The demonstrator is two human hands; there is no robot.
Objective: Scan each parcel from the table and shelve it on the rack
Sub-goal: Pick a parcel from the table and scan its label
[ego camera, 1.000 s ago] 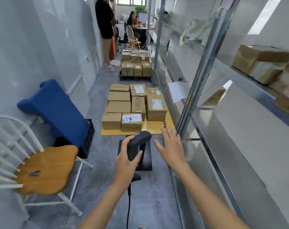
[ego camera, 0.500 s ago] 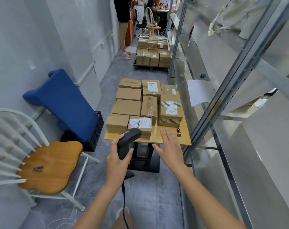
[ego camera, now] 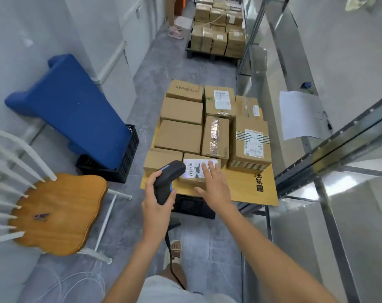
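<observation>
Several brown cardboard parcels (ego camera: 181, 136) are packed on a small yellow-topped table (ego camera: 246, 189). The nearest parcel (ego camera: 195, 171) carries a white barcode label. My left hand (ego camera: 156, 202) grips a black corded scanner (ego camera: 168, 178), whose head points at that label. My right hand (ego camera: 214, 186) is spread with straight fingers over the right part of the same parcel, fingertips on the label. The metal rack (ego camera: 329, 147) runs along the right side.
A wooden-seat white chair (ego camera: 54, 213) stands at left, with a blue object (ego camera: 76, 110) leaning in a black crate (ego camera: 122, 162) behind it. More boxes on a pallet (ego camera: 218, 36) sit farther down the aisle, beside a person's feet (ego camera: 175, 32). A paper sheet (ego camera: 301, 117) hangs off a rack shelf.
I have come closer to the table. The scanner moved forward over the nearest parcel, and my right hand reached onto that parcel's label.
</observation>
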